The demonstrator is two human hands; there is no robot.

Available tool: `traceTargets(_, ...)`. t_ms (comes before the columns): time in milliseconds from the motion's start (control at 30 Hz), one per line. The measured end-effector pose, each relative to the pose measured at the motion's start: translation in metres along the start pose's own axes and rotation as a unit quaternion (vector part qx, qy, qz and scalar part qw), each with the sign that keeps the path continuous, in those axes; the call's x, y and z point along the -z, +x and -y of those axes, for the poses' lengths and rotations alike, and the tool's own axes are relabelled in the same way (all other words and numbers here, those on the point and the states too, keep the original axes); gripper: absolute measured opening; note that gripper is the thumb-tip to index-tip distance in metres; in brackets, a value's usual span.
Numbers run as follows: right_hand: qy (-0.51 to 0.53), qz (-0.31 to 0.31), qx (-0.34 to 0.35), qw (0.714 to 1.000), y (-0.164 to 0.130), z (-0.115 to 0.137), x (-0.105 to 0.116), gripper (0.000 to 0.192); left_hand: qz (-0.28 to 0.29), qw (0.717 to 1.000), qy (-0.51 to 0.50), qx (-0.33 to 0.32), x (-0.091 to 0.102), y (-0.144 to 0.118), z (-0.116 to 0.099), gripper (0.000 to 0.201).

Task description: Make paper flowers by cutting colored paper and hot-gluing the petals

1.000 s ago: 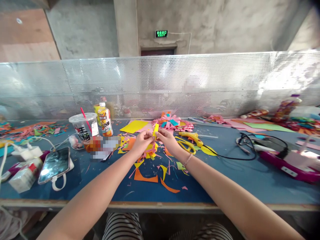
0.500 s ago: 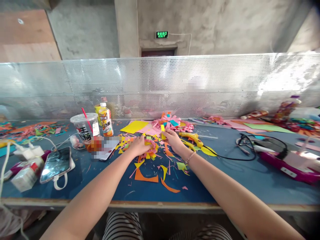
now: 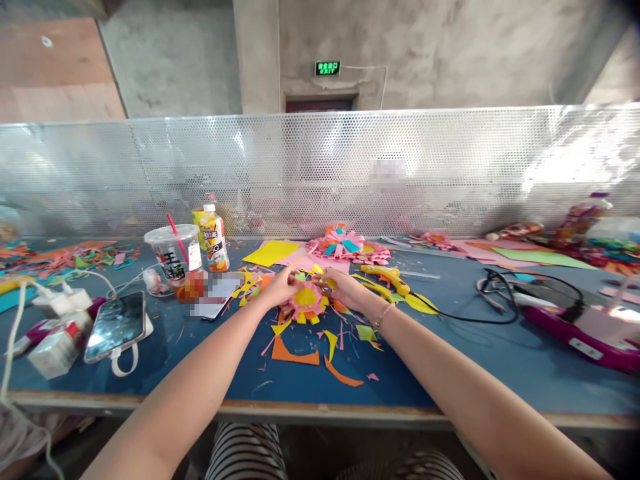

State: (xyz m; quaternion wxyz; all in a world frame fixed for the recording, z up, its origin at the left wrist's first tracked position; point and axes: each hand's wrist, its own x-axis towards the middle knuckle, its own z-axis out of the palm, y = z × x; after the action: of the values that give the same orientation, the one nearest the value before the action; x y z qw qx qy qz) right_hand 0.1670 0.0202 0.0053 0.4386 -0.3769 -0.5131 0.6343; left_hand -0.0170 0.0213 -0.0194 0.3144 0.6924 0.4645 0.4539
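A paper flower (image 3: 306,298) with a yellow centre and a ring of pink, yellow and orange petals rests among the scraps. My left hand (image 3: 281,288) grips its upper left edge with the fingers curled in. At the flower's upper right is my right hand (image 3: 345,288), fingers pinched on a small yellow paper strip (image 3: 331,283) that they partly hide. A yellow glue gun (image 3: 384,273) with a black cord lies to the right of that hand. Behind both hands sits a pile of pink paper flowers (image 3: 345,245) with blue and orange pieces.
Orange offcuts (image 3: 295,353) lie in front of the flower. On the left are a lidded drink cup (image 3: 173,253), a juice bottle (image 3: 215,243) and a phone (image 3: 117,327). A magenta power strip (image 3: 575,340) is at right. A perforated metal screen (image 3: 320,173) stands behind the table.
My right hand has brought the yellow strip left and down to the flower. My left hand has shifted to the flower's upper left edge, uncovering its yellow centre.
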Motion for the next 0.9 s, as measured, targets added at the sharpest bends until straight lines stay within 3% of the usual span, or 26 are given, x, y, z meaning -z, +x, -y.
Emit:
traceTargets(267,-0.001,0.105,0.035,0.994,-0.013,0.010,-0.004,0.012,-0.086,0.994,-0.049,-0.035,0.004,0.010,0.009,0.028)
traceTargets(433,0.027,0.080,0.046,0.995,-0.010,0.008,-0.008,0.015,-0.090,0.991,-0.084,-0.052,0.005,0.012,0.008,0.025)
traceTargets(533,0.034,0.069,0.049,0.996,-0.009,0.006,-0.010,0.013,-0.126,0.986,-0.071,-0.077,0.006,0.010,0.004,0.022)
traceTargets(700,0.041,0.084,0.060,0.994,-0.010,0.006,-0.009,0.010,-0.178,0.977,-0.037,-0.111,0.008,0.006,-0.005,0.021)
traceTargets(900,0.047,0.108,0.097,0.988,-0.009,0.006,-0.007,0.013,-0.184,0.975,-0.023,-0.119,0.009,0.003,-0.011,0.020)
